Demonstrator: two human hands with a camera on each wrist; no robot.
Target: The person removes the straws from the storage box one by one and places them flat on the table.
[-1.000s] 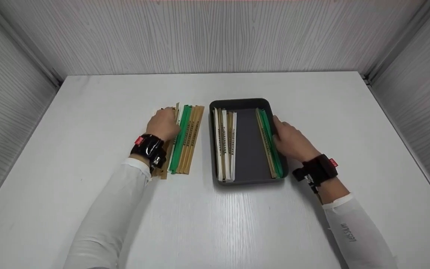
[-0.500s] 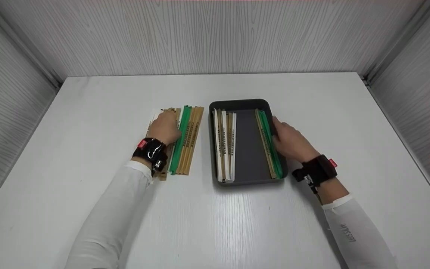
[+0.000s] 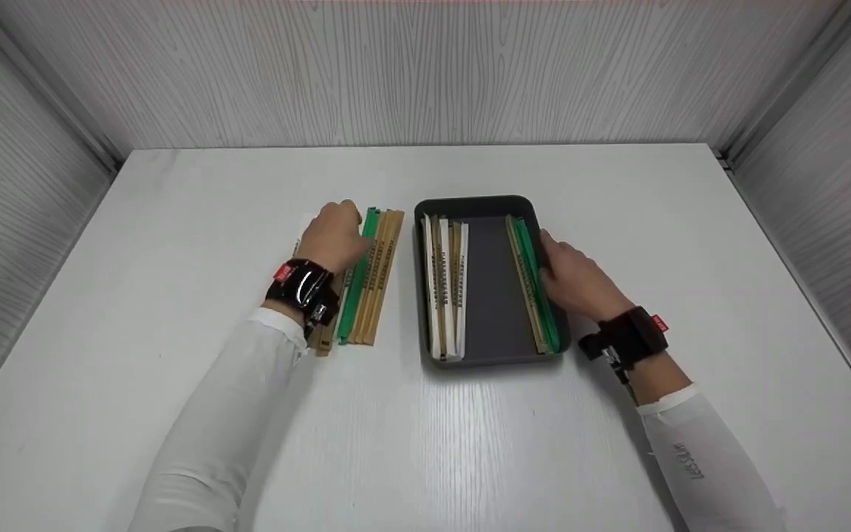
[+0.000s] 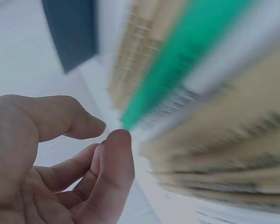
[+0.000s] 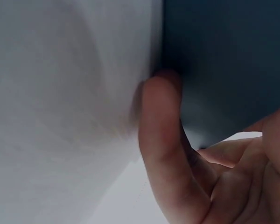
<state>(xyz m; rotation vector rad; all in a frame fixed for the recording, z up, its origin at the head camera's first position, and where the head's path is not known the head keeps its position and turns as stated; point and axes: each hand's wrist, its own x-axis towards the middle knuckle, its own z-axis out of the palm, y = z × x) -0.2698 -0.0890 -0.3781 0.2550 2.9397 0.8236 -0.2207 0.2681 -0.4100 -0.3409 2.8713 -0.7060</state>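
Observation:
My left hand (image 3: 333, 240) is over the left part of a row of slim paper-wrapped sticks, hiding some of them. In the left wrist view its thumb and fingertips stand slightly apart with nothing between them, close to the end of a green stick (image 4: 170, 70). Brown sticks (image 3: 377, 288) lie right of the green one; white and more brown ones lie to its left. My right hand (image 3: 580, 277) holds the right side of a dark grey tray (image 3: 492, 288), thumb at the rim and fingers along the outer wall (image 5: 228, 70).
Inside the tray, white and brown sticks (image 3: 448, 295) line the left side. A brown stick and green sticks (image 3: 536, 288) lie along its right side. The white table (image 3: 425, 443) is bounded by grey wood-grain panels (image 3: 425, 74) at the back and sides.
The left hand shifts slightly left and toward me, then right and away, its thumb now over the green stick. The right hand and tray stay still.

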